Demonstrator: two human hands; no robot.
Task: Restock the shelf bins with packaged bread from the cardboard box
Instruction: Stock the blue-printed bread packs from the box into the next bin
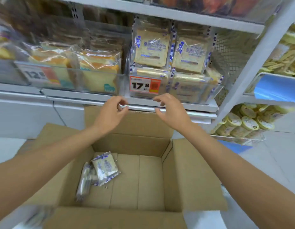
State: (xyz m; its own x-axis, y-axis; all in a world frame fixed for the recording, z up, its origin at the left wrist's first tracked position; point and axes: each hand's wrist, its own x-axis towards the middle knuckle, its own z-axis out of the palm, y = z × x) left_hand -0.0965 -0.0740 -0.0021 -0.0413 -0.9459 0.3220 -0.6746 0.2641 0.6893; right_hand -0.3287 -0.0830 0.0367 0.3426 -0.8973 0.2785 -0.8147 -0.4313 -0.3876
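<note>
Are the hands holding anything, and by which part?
Nothing is held. Left hand and right hand hover empty before the shelf; bread packs lie in the cardboard box.

Across the upper frame, a white shelf carries clear bins packed upright with packaged bread.

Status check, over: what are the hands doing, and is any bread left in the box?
Left hand, right hand empty, loosely curled near the shelf bin. Few bread packs left in cardboard box. Nothing blocking.
</note>
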